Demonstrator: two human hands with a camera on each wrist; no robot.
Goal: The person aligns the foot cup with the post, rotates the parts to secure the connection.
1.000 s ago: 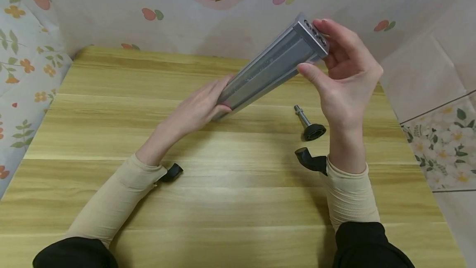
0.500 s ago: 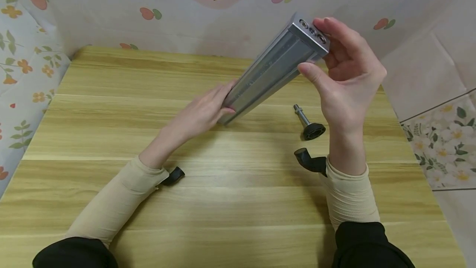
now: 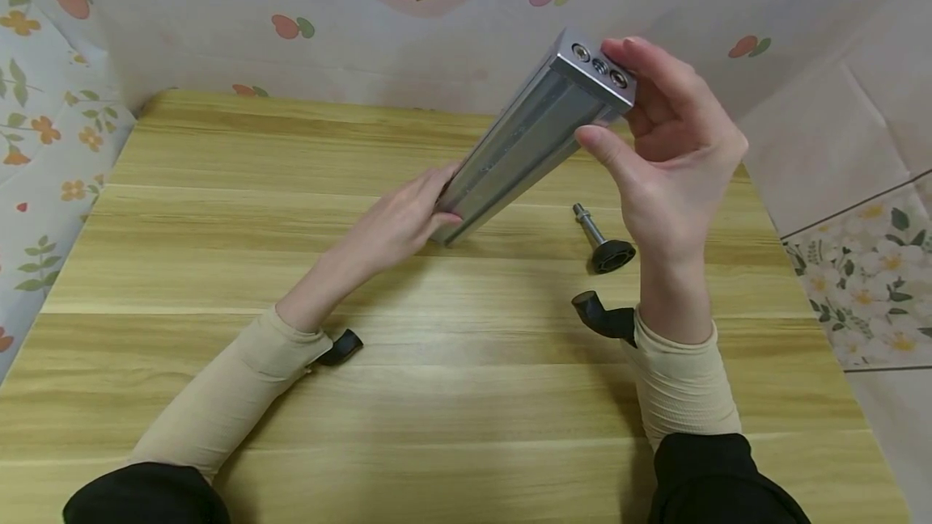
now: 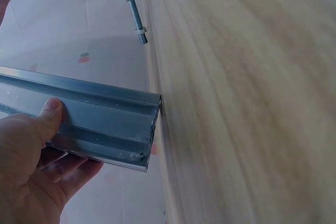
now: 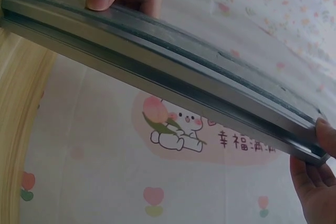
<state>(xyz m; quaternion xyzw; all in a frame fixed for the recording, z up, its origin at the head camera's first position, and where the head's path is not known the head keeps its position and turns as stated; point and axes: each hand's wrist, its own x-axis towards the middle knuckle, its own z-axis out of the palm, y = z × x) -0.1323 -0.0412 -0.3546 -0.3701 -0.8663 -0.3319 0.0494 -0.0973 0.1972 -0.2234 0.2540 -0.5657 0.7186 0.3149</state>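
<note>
A grey metal profile bar point(image 3: 531, 124) with lengthwise grooves slants up to the right, its lower end at the tabletop. Its raised end carries a flat plate with a row of 3 round holes point(image 3: 600, 66). My left hand point(image 3: 396, 221) grips the bar near the lower end, thumb on the near face and fingers behind, as the left wrist view shows. Thumb and fingers of my right hand point(image 3: 677, 136) pinch the raised end from its right side. Below that hand lies a levelling foot point(image 3: 607, 247) with a threaded metal stem and round black base.
The wooden table point(image 3: 437, 427) reaches back to a wall covering point(image 3: 466, 55) with fruit prints. Black curved wrist pieces stick out from the left sleeve point(image 3: 247, 370) and the right sleeve point(image 3: 688, 386).
The raised end of the bar has turned and shifted slightly left, so its holes face the head camera more. The lower end has come slightly nearer. Both hands keep their hold.
</note>
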